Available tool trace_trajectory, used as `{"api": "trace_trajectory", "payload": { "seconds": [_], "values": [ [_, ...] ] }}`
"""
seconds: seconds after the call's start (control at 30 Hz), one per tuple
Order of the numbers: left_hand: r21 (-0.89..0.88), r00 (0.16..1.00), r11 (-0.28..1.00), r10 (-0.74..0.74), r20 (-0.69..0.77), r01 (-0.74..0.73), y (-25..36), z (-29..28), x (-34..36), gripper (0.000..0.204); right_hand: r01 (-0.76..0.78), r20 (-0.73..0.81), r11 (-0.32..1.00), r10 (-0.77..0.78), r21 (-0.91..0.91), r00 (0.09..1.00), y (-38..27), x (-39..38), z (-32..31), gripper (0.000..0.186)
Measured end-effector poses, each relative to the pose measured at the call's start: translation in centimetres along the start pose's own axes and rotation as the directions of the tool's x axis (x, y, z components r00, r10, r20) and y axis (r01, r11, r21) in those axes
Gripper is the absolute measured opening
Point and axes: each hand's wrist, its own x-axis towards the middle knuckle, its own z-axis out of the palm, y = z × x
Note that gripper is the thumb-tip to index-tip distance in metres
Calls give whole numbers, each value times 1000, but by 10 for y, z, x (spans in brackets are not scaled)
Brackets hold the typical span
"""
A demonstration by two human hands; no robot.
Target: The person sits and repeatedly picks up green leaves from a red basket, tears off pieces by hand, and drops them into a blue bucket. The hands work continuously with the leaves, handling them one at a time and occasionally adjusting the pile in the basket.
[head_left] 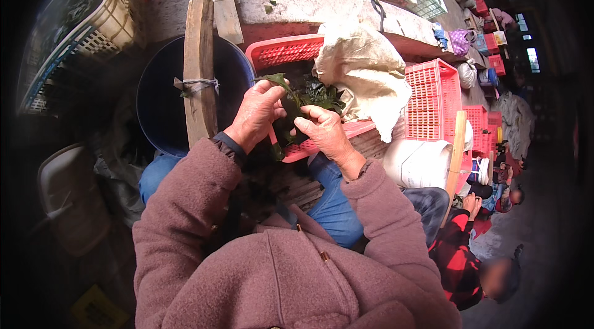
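Note:
Between my two hands is a dark green, wet-looking leafy strip (291, 92), seemingly seaweed. My left hand (257, 112) pinches its upper part between thumb and fingers. Closed on the strip's other side is my right hand (327, 133), thumb and forefinger together. Both hands hover over the near part of a red plastic basket (286, 50). More dark green leafy pieces (323, 92) lie inside it. A cream cloth (362, 60) drapes over the basket's right side. The strip's lower end hangs partly hidden behind my fingers.
A dark blue tub (146, 90) stands left, with a wooden plank (199, 75) across it. A white bucket (417, 163) and red crates (427, 97) are on the right. Pale crates (117, 16) stand at the far left. A person in red and black (456, 255) sits lower right.

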Motion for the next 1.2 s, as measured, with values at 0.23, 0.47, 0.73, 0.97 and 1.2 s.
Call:
{"api": "trace_trajectory", "payload": {
  "seconds": [0.23,0.47,0.73,0.97,1.2],
  "values": [
    [582,997,810,69,27,-72,-9,-1,2,14,84,-147,990,-67,113,987,16,10,-4,29],
    [630,956,745,293,-14,-219,-27,-7,13,15,18,-229,999,-10,37,973,29,22,-9,16],
    [629,985,767,169,-13,-124,-23,-3,9,9,74,-221,993,-52,90,974,32,23,-9,12],
    [579,993,810,119,-7,-93,-20,4,4,13,59,-255,973,0,224,967,40,27,-11,12],
    [214,986,967,-113,-126,138,-17,1,3,14,12,-226,950,62,313,972,36,25,-8,11]
  ]
}}
